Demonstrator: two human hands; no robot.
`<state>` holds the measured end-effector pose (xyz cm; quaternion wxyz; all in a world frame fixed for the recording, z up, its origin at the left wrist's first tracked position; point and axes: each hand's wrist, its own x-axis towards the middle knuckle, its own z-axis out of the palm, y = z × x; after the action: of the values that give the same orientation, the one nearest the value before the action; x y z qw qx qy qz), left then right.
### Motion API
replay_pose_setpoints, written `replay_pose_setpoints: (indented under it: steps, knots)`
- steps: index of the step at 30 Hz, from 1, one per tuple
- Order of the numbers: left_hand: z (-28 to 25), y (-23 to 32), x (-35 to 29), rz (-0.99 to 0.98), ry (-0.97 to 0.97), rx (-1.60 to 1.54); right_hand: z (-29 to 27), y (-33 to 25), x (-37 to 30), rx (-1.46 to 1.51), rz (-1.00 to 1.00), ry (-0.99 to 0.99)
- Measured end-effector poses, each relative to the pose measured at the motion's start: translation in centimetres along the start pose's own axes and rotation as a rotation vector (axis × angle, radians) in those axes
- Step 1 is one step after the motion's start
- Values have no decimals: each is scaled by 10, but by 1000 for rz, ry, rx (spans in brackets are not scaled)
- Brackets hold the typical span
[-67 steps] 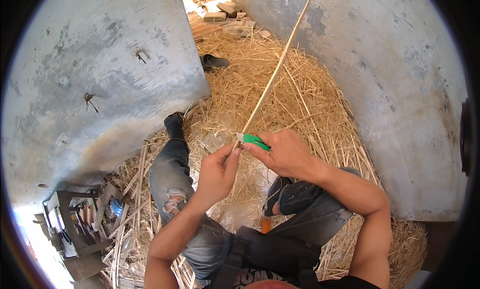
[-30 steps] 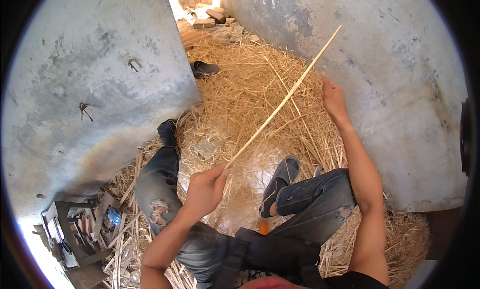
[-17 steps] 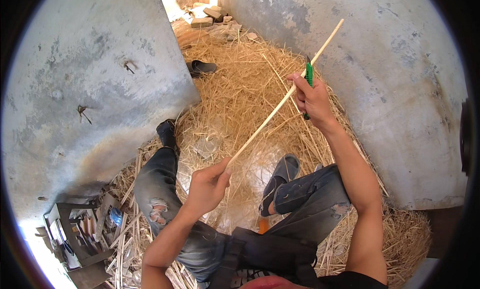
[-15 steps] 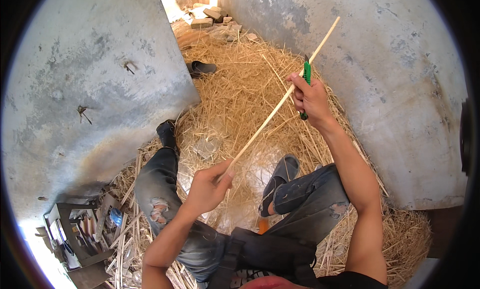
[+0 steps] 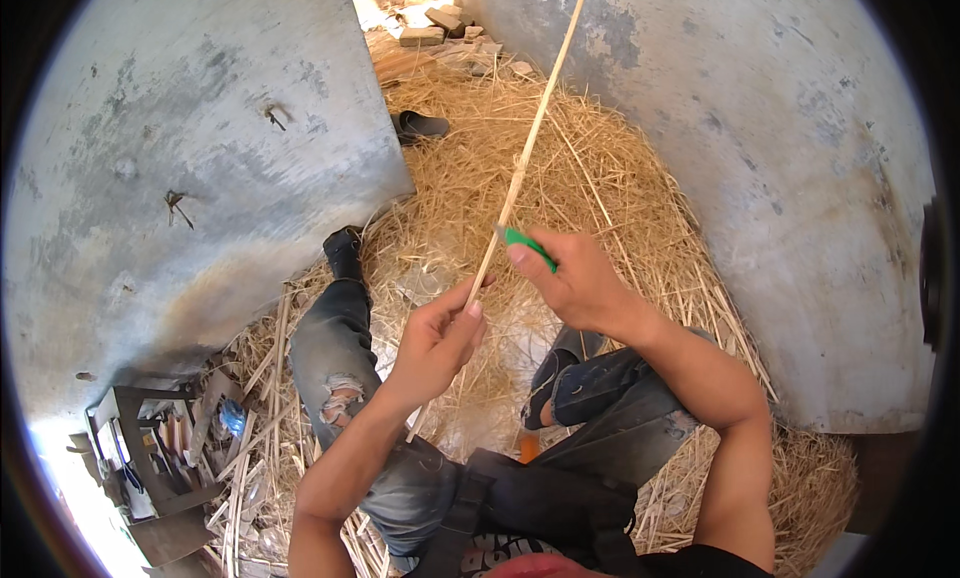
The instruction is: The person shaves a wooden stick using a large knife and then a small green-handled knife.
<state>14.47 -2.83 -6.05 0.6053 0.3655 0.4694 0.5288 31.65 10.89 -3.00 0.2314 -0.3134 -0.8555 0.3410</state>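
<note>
As the head view looks down on both hands, it shows a long pale stick (image 5: pixel 549 86) running from near the left thigh, up through the left hand (image 5: pixel 437 346), and over the straw (image 5: pixel 630 193) toward the grey wall (image 5: pixel 800 238). The left hand pinches this stick between thumb and fingers, in its lower part, and the short end comes out below the palm. The right hand (image 5: pixel 578 283) is closed around a green cutter knife (image 5: pixel 530 248), with the blade (image 5: pixel 502 234) at the stick, a little above the left fingers; whether the edge really touches the wood, I cannot tell. To shave well here, in my judgement, the blade should lie nearly flat along the stick, so that it takes a thin strip and does not bite deep. The pinch should be firm enough that the stick does not turn, and a stroke directed away from the left fingers and the ripped trouser knee (image 5: pixel 345 390) would be the safer one. Higher on the stick there is a thicker place, like a joint, where the grain may catch the edge, so less pressure and a slower pass would be wise there.
</note>
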Motion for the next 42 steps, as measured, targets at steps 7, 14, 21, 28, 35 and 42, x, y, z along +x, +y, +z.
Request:
replay_pose_setpoints:
  steps: [7, 14, 21, 28, 35, 42]
  knots:
    - [-4, -2, -5, -28, 47, 55, 17, 12, -3, -263, 38, -74]
    - [-12, -8, -11, -21, 52, 145, 11, 11, -4, -260, 0, -66]
    - [-17, -12, -22, -15, 20, 295, -44, 44, 38, -131, 460, 130]
    - [-17, -17, -17, 53, 68, 264, -34, 38, 5, -106, 268, 120]
    - [-16, -9, -20, -39, 80, 277, -11, 40, 11, -223, 201, 73]
    - [-17, -18, -30, 79, -51, 310, -100, 124, 26, 305, 446, 539]
